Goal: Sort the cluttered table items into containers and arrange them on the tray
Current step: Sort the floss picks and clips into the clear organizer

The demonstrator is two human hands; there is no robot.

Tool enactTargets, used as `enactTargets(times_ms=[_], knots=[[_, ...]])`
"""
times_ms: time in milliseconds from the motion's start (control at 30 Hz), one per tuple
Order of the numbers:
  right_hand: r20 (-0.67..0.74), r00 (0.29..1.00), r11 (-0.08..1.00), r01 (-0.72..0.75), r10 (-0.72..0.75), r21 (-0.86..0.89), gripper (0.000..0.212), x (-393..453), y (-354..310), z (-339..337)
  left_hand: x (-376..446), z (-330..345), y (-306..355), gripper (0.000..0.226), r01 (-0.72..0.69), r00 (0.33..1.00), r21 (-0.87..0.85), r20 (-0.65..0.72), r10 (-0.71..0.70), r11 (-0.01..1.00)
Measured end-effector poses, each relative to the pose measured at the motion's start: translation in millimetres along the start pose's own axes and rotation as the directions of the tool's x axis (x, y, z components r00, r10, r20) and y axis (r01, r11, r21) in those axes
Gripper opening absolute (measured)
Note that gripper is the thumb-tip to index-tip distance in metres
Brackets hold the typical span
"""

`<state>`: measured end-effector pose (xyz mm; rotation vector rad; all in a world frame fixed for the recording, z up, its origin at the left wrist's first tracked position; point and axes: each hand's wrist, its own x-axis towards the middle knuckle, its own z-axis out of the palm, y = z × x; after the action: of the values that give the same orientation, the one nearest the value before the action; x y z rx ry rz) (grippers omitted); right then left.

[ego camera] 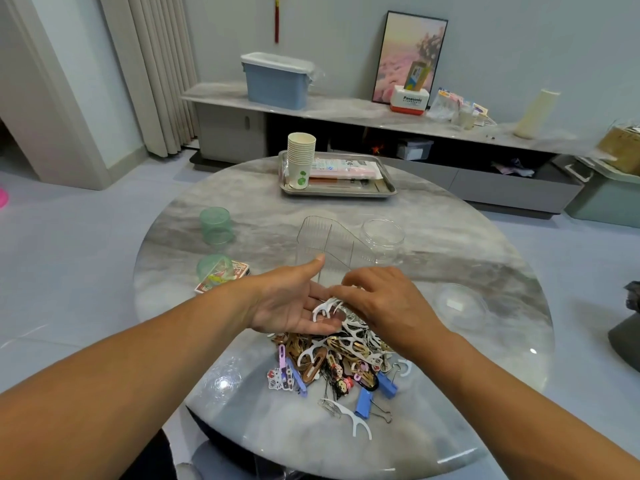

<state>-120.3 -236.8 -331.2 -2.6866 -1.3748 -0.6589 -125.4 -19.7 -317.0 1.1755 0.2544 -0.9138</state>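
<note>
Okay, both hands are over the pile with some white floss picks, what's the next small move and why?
Probably lay the picks under the right hand into the open left hand, which already cups white plastic floss picks. More lie tangled in the mixed pile of hair clips and binder clips, and the clear ribbed plastic container just behind looks empty.

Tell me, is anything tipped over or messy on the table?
Yes. One green cup lies on its side on a packet, while the other green cup stands upside down. Clips and floss picks sit in a jumbled pile, and one floss pick lies apart near the table's edge.
</note>
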Motion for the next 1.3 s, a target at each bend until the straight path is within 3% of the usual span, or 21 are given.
enactTargets(times_ms=[133, 300, 500, 567, 667, 733, 800, 867, 967, 1067, 1167, 1300], knots=[[0.027, 0.999, 0.997, 0.019, -0.017, -0.071, 0.048, 0.5, -2.5, 7.2, -2.9, -0.2, -0.3, 0.071, -0.043, 0.995, -0.040, 0.085, 0.047, 0.998], [0.016, 0.998, 0.998, 0.057, -0.058, 0.020, 0.030, 3.9, -4.8, 4.0, -2.5, -10.3, -3.9, 0.040, -0.078, 0.988, 0.020, 0.135, 0.074, 0.997], [0.020, 1.000, 0.991, 0.009, -0.012, 0.132, 0.038, 3.4, -4.5, -2.7, 1.3, -13.9, -1.8, 0.036, -0.093, 0.990, 0.027, 0.108, 0.089, 0.995], [0.007, 0.999, 0.986, -0.035, 0.034, 0.163, 0.038, 2.8, -3.1, -5.1, 2.1, -13.4, -1.6, 0.037, -0.089, 0.992, 0.028, 0.097, 0.086, 0.996], [-0.047, 0.968, 0.925, -0.220, 0.246, 0.308, 0.038, 4.1, -3.4, -9.8, 3.9, -13.2, -2.0, 0.034, -0.083, 0.996, 0.031, 0.047, 0.081, 0.996], [-0.032, 0.896, 0.793, -0.375, 0.443, 0.481, 0.040, 7.2, -3.7, -14.5, 4.7, -12.9, -2.3, 0.033, -0.080, 0.997, 0.033, 0.017, 0.079, 0.996], [0.076, 0.800, 0.582, -0.494, 0.594, 0.646, 0.038, 11.2, -2.5, -19.2, 4.7, -12.1, -3.0, 0.033, -0.084, 0.996, 0.024, -0.005, 0.084, 0.996], [0.209, 0.724, 0.368, -0.550, 0.657, 0.750, 0.034, 13.9, 0.5, -21.9, 4.3, -10.7, -3.9, 0.033, -0.091, 0.995, 0.012, -0.025, 0.092, 0.996], [0.373, 0.632, -0.006, -0.504, 0.680, 0.864, 0.021, 13.5, 1.6, -23.8, 4.0, -8.0, -4.8, 0.035, -0.116, 0.992, 0.006, -0.056, 0.116, 0.993], [0.502, 0.523, -0.270, -0.458, 0.689, 0.847, 0.012, 12.5, -3.0, -25.7, 3.8, -6.0, -5.3, 0.039, -0.132, 0.987, -0.008, -0.094, 0.130, 0.991], [0.623, 0.414, -0.440, -0.457, 0.664, 0.773, 0.015, 13.1, -7.2, -25.0, 3.9, -3.2, -5.7, 0.040, -0.143, 0.985, -0.027, -0.102, 0.140, 0.989], [0.735, 0.380, -0.606, -0.415, 0.562, 0.679, 0.021, 14.3, -13.1, -24.7, 5.5, -0.2, -6.2, 0.038, -0.166, 0.981, -0.067, -0.115, 0.157, 0.984]])
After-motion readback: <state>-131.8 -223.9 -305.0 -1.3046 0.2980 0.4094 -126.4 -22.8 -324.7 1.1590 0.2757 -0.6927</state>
